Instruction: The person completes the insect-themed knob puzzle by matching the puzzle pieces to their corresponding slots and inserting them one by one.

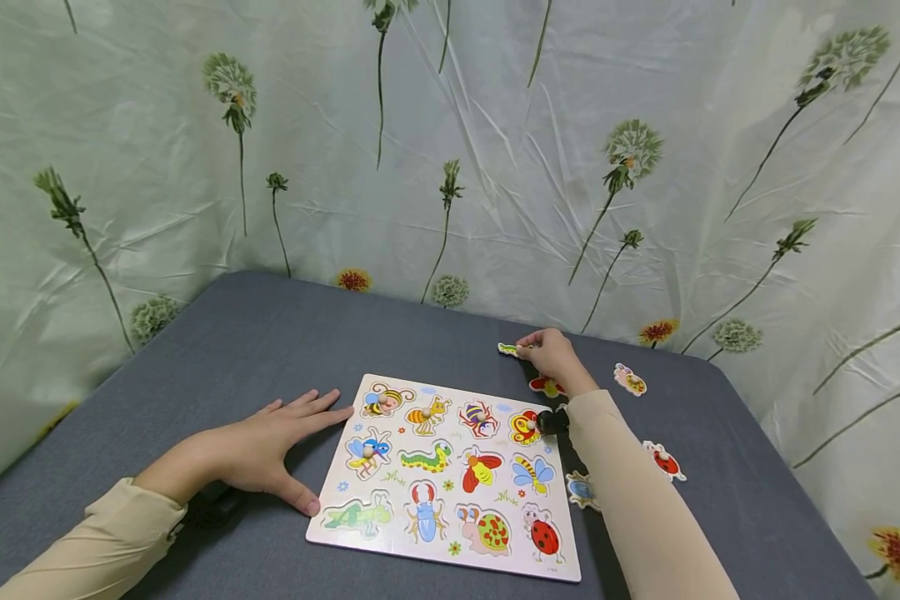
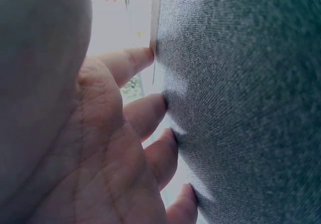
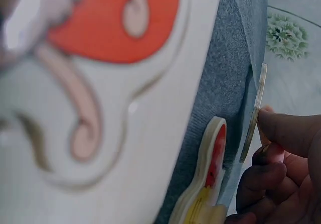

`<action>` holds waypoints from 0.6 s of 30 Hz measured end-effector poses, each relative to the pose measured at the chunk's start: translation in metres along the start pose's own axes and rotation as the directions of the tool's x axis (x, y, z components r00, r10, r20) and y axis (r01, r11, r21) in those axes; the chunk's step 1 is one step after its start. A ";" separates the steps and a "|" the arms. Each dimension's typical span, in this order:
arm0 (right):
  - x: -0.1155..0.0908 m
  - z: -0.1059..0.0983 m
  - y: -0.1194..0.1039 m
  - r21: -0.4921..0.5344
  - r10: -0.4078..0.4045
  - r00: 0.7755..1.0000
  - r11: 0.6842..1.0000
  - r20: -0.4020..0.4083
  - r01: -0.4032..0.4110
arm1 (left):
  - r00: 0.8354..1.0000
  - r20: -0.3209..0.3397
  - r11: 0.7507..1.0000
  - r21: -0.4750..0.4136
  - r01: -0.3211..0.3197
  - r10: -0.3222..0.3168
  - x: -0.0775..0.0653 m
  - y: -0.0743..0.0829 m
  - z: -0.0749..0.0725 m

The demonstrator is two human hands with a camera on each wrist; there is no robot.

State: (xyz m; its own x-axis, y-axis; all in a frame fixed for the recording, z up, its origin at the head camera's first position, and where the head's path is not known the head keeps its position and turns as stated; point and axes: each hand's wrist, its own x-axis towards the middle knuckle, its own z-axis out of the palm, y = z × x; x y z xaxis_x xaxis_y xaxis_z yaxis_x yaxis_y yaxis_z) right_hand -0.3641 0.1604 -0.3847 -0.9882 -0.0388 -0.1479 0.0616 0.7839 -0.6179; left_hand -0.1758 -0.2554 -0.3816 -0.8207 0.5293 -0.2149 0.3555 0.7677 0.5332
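Within right hand (image 1: 553, 353), green piece (image 1: 507, 349) crosswise

A pale, creased curtain (image 1: 495, 108) hangs behind a rounded-corner, blue-gray table (image 1: 322, 329). Long-stemmed green dandelions (image 1: 633, 148) and smaller orange-red flowers (image 1: 354, 280) are printed across the curtain.
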 end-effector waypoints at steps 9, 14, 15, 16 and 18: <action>-0.009 -0.006 0.001 0.042 -0.065 0.997 0.997 0.033 0.063 | 1.000 0.004 1.000 -0.010 -0.006 0.007 -0.001 0.000 0.000; -0.015 -0.009 0.003 0.053 -0.105 0.994 0.993 0.032 0.103 | 1.000 0.006 1.000 -0.015 -0.004 0.004 -0.001 -0.002 0.001; -0.016 -0.010 0.004 0.052 -0.113 0.993 0.992 0.032 0.111 | 1.000 0.006 1.000 -0.017 -0.004 0.005 -0.001 -0.002 0.001; -0.017 -0.010 0.005 0.050 -0.120 0.992 0.992 0.032 0.118 | 1.000 0.007 1.000 -0.019 -0.005 0.005 -0.001 -0.002 0.001; -0.020 -0.010 0.007 0.051 -0.126 0.992 0.991 0.029 0.124 | 1.000 0.006 1.000 -0.022 -0.008 0.008 -0.001 -0.003 0.001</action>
State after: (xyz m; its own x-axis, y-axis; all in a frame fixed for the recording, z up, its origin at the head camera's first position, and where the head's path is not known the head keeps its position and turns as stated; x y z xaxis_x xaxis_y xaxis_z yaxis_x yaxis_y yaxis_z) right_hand -0.3457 0.1732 -0.3781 -0.9837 -0.1550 -0.0912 -0.0545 0.7402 -0.6701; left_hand -0.1757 -0.2573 -0.3836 -0.8151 0.5376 -0.2157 0.3519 0.7554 0.5528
